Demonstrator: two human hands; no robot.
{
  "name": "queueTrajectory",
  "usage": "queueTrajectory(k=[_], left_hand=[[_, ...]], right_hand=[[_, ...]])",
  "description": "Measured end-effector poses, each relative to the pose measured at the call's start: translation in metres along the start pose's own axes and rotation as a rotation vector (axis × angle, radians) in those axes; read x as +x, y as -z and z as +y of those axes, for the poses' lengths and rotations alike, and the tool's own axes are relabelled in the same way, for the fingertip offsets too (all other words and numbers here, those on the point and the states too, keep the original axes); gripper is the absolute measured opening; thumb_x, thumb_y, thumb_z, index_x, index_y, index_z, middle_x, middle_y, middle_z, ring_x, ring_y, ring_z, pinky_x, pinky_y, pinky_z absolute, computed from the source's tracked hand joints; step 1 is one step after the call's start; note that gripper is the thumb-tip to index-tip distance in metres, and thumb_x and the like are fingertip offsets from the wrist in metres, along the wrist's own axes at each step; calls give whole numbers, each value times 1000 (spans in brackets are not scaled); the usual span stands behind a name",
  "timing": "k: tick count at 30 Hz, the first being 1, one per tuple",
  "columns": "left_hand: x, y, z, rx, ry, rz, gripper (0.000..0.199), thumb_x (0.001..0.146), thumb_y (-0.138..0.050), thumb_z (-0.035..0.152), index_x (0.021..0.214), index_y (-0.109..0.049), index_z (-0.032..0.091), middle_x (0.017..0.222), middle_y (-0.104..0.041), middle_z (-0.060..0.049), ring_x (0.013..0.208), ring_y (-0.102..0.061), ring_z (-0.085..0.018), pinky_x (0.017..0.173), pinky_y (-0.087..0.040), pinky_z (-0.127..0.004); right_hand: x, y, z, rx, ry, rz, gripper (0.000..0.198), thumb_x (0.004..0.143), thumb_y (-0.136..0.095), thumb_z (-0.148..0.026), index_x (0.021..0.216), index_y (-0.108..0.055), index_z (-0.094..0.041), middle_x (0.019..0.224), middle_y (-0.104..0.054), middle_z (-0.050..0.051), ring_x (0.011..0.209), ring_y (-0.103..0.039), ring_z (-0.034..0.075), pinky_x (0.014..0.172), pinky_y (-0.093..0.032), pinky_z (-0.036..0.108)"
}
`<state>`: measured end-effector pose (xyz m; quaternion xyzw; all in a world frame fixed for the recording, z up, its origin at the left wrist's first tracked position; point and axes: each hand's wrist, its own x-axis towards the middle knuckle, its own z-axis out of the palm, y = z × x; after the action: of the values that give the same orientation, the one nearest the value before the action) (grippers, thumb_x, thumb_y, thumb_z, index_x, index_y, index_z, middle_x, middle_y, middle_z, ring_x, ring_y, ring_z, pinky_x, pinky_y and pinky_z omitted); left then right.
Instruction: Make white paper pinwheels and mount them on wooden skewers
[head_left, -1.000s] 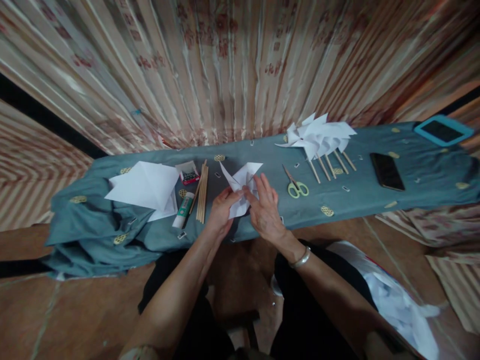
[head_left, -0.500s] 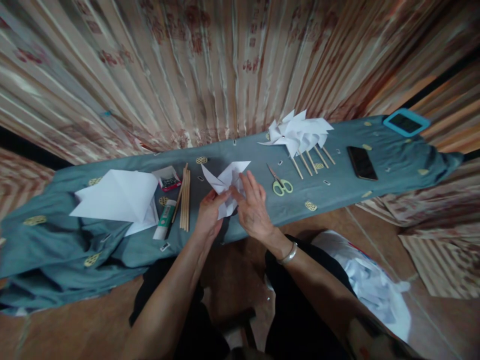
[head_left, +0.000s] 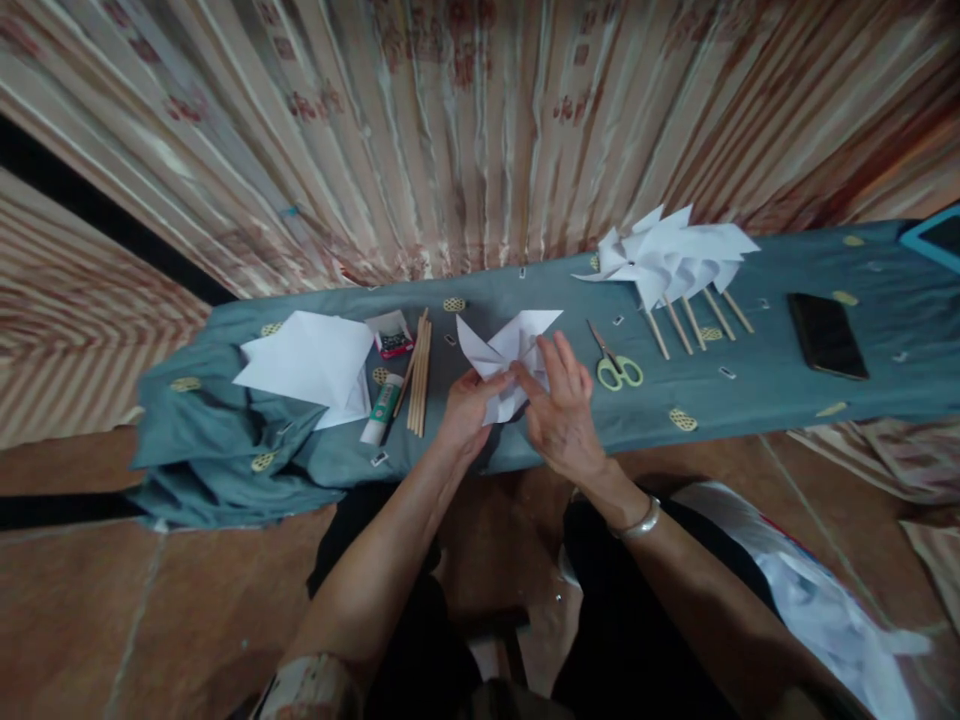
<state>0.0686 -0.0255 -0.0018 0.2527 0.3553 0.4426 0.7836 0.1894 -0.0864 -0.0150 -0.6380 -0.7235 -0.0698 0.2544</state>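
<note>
A white paper pinwheel (head_left: 504,348), its blades folded in toward the middle, is between my hands over the near edge of the cloth-covered table. My left hand (head_left: 465,412) is closed on its lower left side, thumb on top. On the right, my right hand (head_left: 561,412) presses its index finger on the pinwheel's centre, with the other fingers stretched out along the right blade. Its thumb is hidden. Green-handled scissors (head_left: 616,368) lie just right of this hand. Several wooden sticks (head_left: 421,380) lie left of my left hand.
White paper sheets (head_left: 307,358), a glue stick (head_left: 382,408) and a small red-and-white box (head_left: 393,336) are at left. Finished pinwheels on sticks (head_left: 679,258) lie at right, then a phone (head_left: 826,335). A bag of paper scraps (head_left: 832,610) sits on the floor.
The camera view has turned left, so everything appears farther right. Both hands keep hold of the pinwheel, with the right index finger still at its centre.
</note>
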Motion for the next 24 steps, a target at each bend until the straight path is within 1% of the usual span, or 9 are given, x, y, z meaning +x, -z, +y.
queueTrajectory(k=[5,10,13,18,21,24], left_hand=[[3,0,-5,-11,-23,34,41,45,-90,25,80,-73,12,78,-74,-4,73,-67,-17,81,-48,-31],[5,-1,-9,-37,-27,42,39,45,-90,25,77,-73,12,78,-74,-4,69,-65,-15,75,-48,-29],[5,-2,-9,-42,-23,57,40,43,-91,26,76,-72,13,78,-74,-4,69,-65,-15,75,-48,-28],[6,0,-11,-11,-23,66,40,44,-91,28,76,-72,13,79,-75,-6,70,-66,-17,74,-49,-29],[7,2,-12,-10,-28,51,38,45,-90,26,76,-72,12,80,-75,-6,69,-66,-17,73,-49,-30],[7,3,-12,11,-37,75,34,47,-88,24,75,-72,12,77,-74,-6,69,-66,-17,72,-48,-29]], right_hand=[[-3,4,2,1,6,13,64,88,-43,-10,148,-35,-32,162,-20,7,149,-14,35,107,-28,59],[-2,7,1,48,-3,21,62,84,-44,-8,143,-45,-26,163,-15,8,149,-12,37,108,-29,59],[0,10,0,84,-13,21,62,83,-43,-7,141,-48,-27,163,-14,6,149,-12,37,108,-29,60],[0,14,0,116,-12,33,58,83,-42,-8,137,-53,-25,162,-16,5,148,-14,38,109,-30,61],[0,15,0,110,-25,32,57,85,-41,-8,137,-53,-25,162,-18,5,148,-15,38,109,-31,61],[0,14,0,94,-30,27,55,86,-42,-10,138,-53,-26,162,-20,5,147,-16,38,108,-31,62]])
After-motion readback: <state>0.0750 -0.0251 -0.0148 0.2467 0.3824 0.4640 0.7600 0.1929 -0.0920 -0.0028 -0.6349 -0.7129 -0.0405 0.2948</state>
